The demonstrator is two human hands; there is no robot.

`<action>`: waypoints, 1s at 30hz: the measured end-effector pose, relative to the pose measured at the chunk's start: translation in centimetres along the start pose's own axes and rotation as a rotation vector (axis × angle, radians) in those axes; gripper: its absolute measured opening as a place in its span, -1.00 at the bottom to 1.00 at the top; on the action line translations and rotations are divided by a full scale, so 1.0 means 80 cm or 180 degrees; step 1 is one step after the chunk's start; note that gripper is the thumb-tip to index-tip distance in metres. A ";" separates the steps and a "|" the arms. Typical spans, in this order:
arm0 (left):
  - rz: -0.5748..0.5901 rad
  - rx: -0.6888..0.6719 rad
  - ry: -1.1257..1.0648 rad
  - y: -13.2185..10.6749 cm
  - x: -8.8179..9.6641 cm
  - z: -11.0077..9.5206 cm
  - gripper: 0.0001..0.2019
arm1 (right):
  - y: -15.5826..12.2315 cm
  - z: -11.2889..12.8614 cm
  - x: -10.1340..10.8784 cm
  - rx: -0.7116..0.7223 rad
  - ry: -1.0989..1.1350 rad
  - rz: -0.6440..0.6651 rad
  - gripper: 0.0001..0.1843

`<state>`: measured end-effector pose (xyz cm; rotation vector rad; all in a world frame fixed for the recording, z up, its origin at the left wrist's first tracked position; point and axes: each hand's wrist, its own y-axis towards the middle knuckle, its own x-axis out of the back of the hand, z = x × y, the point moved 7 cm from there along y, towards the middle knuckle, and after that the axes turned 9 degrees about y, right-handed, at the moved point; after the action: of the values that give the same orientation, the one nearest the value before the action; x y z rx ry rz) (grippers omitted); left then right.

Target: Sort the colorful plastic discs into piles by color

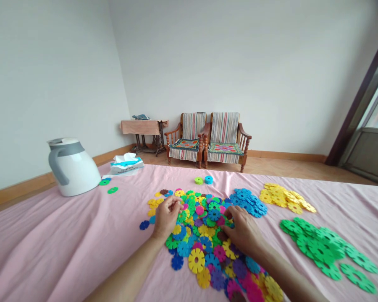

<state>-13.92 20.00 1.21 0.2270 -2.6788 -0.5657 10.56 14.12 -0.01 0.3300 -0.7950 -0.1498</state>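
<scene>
A mixed heap of plastic snowflake discs point(196, 260) in many colours spreads across the pink cloth between my hands. My left hand point(167, 214) is over the heap's left side, fingers bent and pinched together; what they hold, if anything, is hidden. On the right side of the heap, my right hand point(243, 228) reaches down with thumb and fingers apart, close to the discs. Just beyond it lies a pile of blue discs point(247, 201). Farther right are a pile of yellow discs point(283, 197) and a larger spread of green discs point(323, 245).
A white and grey jug point(77, 170) and a tissue box point(126, 165) stand at the left, with a few loose green discs point(112, 190) nearby. Two small disc stacks, a lime stack point(198, 180) and a blue stack point(208, 180), sit near the cloth's point(82, 247) far edge. Chairs point(225, 138) stand beyond.
</scene>
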 end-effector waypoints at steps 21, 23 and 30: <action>0.0545 -0.0985 0.0472 -0.035 -0.017 -0.063 -0.85 | -0.012 0.020 0.000 -0.0672 0.2854 0.0344 -0.57; 0.0871 -0.1355 0.0578 -0.051 -0.027 -0.084 -0.84 | -0.016 0.030 -0.006 -0.0738 0.3122 0.0432 -0.57; 0.1028 -0.1384 0.0813 -0.068 -0.042 -0.092 -0.80 | -0.024 0.052 -0.013 -0.0497 0.2881 0.0519 -0.76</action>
<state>-7.44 13.26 3.95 -0.2356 -2.2167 -0.9201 6.82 11.61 1.29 0.1519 0.0888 0.0946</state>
